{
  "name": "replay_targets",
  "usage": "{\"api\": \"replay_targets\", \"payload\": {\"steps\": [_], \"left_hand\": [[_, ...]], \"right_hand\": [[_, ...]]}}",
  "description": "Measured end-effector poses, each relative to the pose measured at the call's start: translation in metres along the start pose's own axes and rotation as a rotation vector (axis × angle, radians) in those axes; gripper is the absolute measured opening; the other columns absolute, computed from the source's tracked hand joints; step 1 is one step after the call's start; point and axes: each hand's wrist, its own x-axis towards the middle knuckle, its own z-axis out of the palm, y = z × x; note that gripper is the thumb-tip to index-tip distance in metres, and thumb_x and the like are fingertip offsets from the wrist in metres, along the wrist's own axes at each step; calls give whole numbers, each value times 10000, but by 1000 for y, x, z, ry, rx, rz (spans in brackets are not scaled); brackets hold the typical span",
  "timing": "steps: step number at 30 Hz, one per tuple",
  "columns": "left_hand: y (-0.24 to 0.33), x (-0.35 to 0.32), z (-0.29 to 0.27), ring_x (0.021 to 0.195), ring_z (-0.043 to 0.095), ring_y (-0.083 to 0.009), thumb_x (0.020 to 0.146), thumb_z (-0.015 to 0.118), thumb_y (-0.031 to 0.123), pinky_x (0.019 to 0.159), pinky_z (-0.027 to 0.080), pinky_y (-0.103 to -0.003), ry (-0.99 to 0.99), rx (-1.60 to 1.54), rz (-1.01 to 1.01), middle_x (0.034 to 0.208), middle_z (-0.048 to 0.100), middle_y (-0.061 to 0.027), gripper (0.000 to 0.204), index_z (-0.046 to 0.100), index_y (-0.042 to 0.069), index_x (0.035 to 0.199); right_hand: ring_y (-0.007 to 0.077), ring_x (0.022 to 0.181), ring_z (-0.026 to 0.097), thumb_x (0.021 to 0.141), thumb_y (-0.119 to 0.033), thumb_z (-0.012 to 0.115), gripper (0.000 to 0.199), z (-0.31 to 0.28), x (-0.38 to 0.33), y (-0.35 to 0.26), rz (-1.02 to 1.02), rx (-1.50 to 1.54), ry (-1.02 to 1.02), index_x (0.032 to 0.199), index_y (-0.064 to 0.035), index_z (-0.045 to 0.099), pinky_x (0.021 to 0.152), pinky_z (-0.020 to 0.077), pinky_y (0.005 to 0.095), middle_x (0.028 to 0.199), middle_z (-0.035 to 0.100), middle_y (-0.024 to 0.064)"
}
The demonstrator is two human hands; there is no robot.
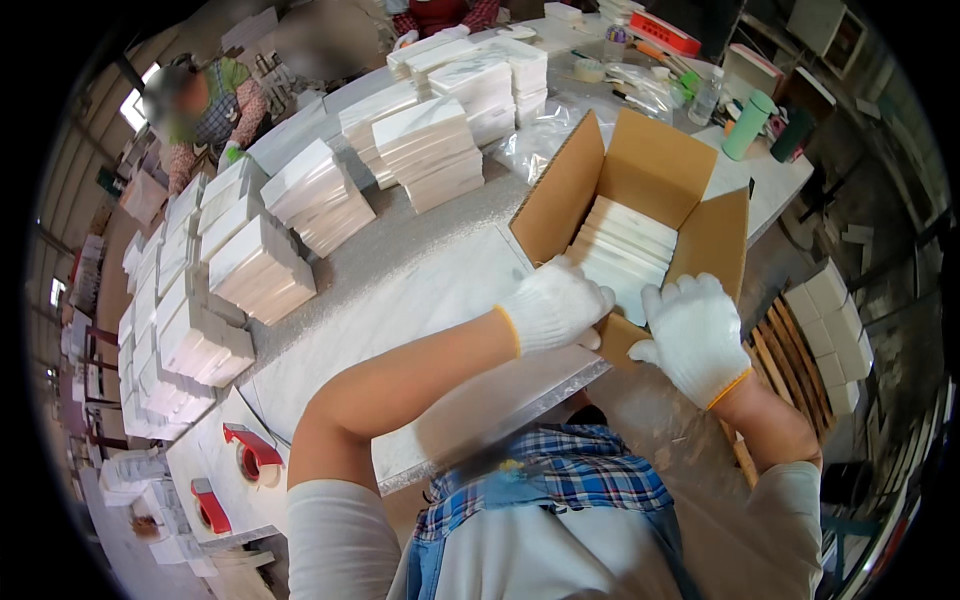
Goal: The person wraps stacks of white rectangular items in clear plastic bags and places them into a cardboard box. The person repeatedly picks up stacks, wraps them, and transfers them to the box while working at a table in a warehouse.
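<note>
Works at the near side of an open box, hub for the clock directions here, at the edge of the table. Has a row of white tiles inside it. Places the left hand between seven and eight o'clock, knuckles up, wrist nearly straight. Bends the left elbow sharply, out at eight o'clock, sloping the left forearm up toward the box. Curls the left fingers inward beside the near flap; cannot tell whether clenched on cardboard or merely resting. Sets the right hand at five o'clock, back turned up, bringing in the right forearm from farther out at five. Bends the right fingers softly near the box's near right corner, thumb spread toward nine o'clock; cannot tell whether grasping the flap. Wears white, yellow-cuffed gloves. Has tile stacks at ten o'clock, a green bottle between one and two, red tape dispensers at eight.
</note>
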Motion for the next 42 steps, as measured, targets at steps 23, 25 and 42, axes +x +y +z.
{"api": "replay_targets", "payload": {"steps": [23,25,42], "left_hand": [[-36,-24,47,934,676,-435,701,864,212,818,569,-508,377,-382,-226,1165,625,-247,318,672,29,877],[-35,-25,48,927,676,-433,699,867,216,801,574,-505,407,-374,-220,1177,620,-238,332,651,32,870],[-36,-24,47,904,698,-420,720,876,246,778,586,-484,401,-371,-198,1238,631,-246,369,611,60,896]], "right_hand": [[492,1446,406,888,-438,764,821,81,4,-26,683,333,403,1494,41,485,1183,340,592,1557,424,345],[492,1497,347,894,-431,769,884,99,5,-30,779,577,501,1534,67,419,1223,313,544,1597,372,355],[320,1588,265,963,-538,690,1160,151,22,13,775,1849,441,1678,-5,-52,1226,339,381,1751,127,235]]}}
